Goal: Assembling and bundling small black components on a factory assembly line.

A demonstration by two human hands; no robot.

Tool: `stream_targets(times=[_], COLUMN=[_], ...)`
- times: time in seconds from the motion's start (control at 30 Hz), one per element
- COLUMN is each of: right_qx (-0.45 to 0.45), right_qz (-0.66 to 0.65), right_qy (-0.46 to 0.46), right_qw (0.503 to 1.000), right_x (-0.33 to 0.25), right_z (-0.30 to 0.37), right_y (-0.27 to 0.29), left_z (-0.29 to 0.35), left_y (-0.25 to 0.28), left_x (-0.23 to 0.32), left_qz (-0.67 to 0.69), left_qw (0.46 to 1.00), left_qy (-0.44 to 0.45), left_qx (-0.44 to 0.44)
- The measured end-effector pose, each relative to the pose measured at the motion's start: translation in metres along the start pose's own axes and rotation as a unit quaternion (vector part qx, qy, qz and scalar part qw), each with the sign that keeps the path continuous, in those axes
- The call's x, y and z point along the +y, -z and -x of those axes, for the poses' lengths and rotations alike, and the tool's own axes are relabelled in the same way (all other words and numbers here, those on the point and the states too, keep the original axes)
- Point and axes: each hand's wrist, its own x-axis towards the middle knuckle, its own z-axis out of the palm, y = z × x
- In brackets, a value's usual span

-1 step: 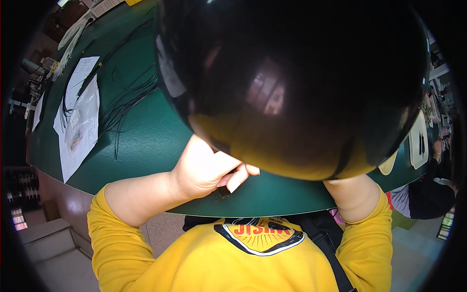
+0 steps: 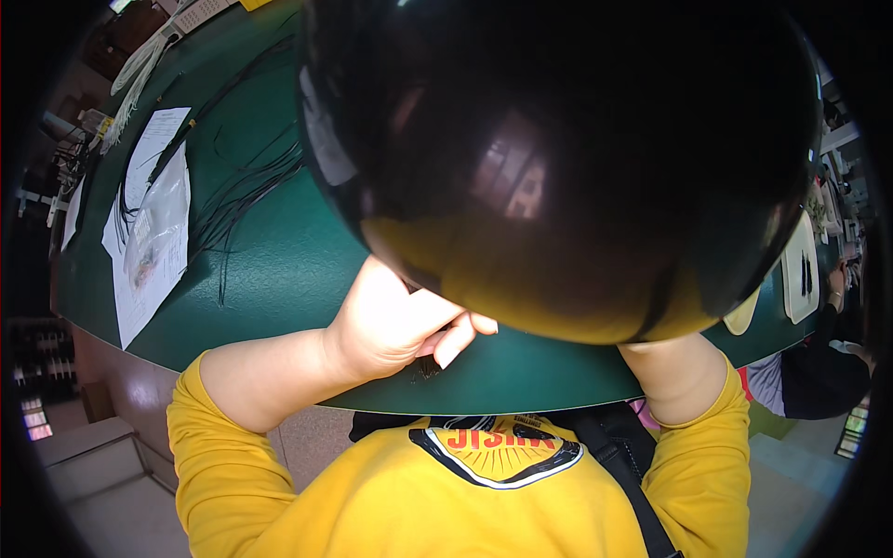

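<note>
Here, dark strands (image 2: 426, 369) just below the left hand (image 2: 395, 324), its grip curled, contents unclear; right grip hidden.

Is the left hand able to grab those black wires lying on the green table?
Probably yes. Bare green table separates the left hand from the black wires, and nothing visible blocks it. The shiny black dome hides some of the hand, so its grip is unclear.

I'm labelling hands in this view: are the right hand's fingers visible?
No, the shiny black dome hides the right hand, and only the forearm and yellow sleeve show below it.
</note>
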Motion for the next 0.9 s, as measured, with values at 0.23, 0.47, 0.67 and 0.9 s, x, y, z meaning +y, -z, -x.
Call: stream_targets(times=[0.23, 0.47, 0.67, 0.9], right_qx=[-0.005, 0.021, -0.029, -0.038], right_qz=[-0.028, 0.073, 0.133, 0.043], right_qy=[0.006, 0.105, 0.128, 0.095], right_qw=[1.000, 0.992, 0.982, 0.994], right_x=[0.004, 0.029, 0.021, 0.020], right_z=[0.000, 0.007, 0.004, 0.004], right_y=[0.008, 0.017, 0.019, 0.013], left_z=[0.001, 0.001, 0.000, 0.000], left_y=[-0.010, -0.010, -0.008, -0.007], left_x=[0.005, 0.006, 0.004, 0.004], left_qz=[-0.050, -0.030, -0.038, -0.037], left_qw=[0.997, 0.999, 0.999, 0.999], left_qy=[-0.004, 0.005, 0.012, 0.016], left_qx=[0.052, 0.036, 0.018, 0.004])
